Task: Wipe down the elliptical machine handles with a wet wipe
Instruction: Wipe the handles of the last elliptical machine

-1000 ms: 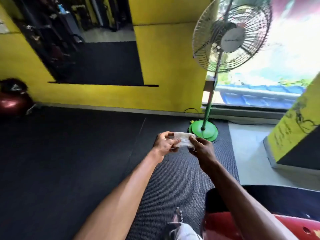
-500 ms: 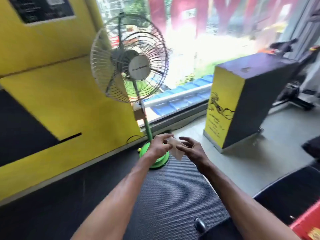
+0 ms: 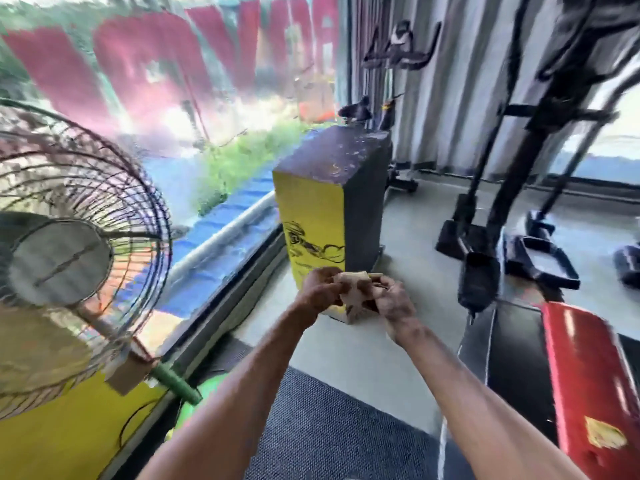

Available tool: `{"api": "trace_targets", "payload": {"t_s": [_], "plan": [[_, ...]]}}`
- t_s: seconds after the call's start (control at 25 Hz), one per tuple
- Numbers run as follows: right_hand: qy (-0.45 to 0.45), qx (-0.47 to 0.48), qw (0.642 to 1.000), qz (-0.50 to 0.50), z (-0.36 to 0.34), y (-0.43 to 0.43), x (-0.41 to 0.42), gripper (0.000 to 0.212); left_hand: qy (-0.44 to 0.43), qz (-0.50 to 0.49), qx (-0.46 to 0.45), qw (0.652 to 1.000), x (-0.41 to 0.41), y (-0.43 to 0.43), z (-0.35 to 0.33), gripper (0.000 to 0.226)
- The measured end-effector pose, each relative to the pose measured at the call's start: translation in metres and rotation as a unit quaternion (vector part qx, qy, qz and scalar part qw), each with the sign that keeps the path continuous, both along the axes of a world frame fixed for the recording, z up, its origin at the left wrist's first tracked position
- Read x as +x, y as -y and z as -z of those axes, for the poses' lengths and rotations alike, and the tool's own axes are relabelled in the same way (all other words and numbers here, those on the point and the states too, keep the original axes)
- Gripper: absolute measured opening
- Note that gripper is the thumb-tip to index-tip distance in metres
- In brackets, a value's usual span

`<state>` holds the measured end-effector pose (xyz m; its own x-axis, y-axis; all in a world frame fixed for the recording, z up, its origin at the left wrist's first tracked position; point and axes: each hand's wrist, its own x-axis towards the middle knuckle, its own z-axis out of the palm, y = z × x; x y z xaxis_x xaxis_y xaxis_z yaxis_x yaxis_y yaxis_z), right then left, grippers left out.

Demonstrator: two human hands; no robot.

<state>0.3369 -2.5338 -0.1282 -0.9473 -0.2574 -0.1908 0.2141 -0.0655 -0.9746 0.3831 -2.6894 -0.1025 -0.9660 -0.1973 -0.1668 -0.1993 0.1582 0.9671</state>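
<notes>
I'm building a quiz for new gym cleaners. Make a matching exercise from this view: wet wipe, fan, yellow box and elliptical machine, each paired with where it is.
1 wet wipe
2 fan
3 yellow box
4 elliptical machine

A far left, beside the window
B right side, on the pale floor
C pinched between left hand and right hand
D centre, just beyond the hands

Pairs: 1-C, 2-A, 3-D, 4-B

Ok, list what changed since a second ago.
The view swung right: the fan slid to the left edge, the box came close, and the elliptical came into sight on the right. Unchanged: left hand and right hand still hold the wipe between them.
</notes>
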Motion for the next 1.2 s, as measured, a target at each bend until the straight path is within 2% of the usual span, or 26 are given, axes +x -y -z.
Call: {"api": "trace_targets", "payload": {"t_s": [0.12,0.2,0.28,0.44,0.6,0.76,0.88,0.96,1.08,1.2], "plan": [[-0.046,0.024,0.997,0.054,-0.008,-0.007,-0.045,0.016,-0.027,0.064,-0.095,0.993,-0.069,-0.005,-0.008,0.021],[-0.055,0.019,0.994,0.088,-0.013,-0.017,-0.075,0.019,-0.040,0.097,-0.116,0.988,-0.117,-0.012,-0.007,0.025],[-0.031,0.000,0.992,0.120,-0.018,-0.032,-0.108,0.021,-0.052,0.130,-0.091,0.986,-0.167,-0.023,-0.005,0.020],[0.011,-0.068,0.977,0.204,-0.018,-0.067,-0.212,0.027,-0.052,0.208,0.026,0.976,-0.278,-0.055,-0.006,0.025],[0.029,-0.115,0.964,0.237,-0.036,-0.103,-0.315,0.034,-0.055,0.267,0.034,0.961,-0.388,-0.093,-0.033,0.016],[0.037,-0.149,0.953,0.261,-0.068,-0.140,-0.415,0.029,-0.031,0.257,0.049,0.965,-0.496,-0.126,-0.064,0.038],[0.032,-0.148,0.949,0.277,-0.081,-0.155,-0.478,0.022,-0.033,0.251,0.071,0.965,-0.568,-0.143,-0.075,0.032],[0.001,-0.087,0.954,0.287,-0.080,-0.164,-0.528,0.006,-0.058,0.270,0.062,0.959,-0.621,-0.153,-0.077,0.020],[-0.044,-0.045,0.951,0.303,-0.081,-0.178,-0.607,0.026,-0.098,0.280,0.024,0.955,-0.708,-0.167,-0.076,0.019],[-0.075,-0.049,0.931,0.355,-0.095,-0.185,-0.679,0.029,-0.145,0.275,-0.006,0.951,-0.789,-0.182,-0.084,0.026]]}}
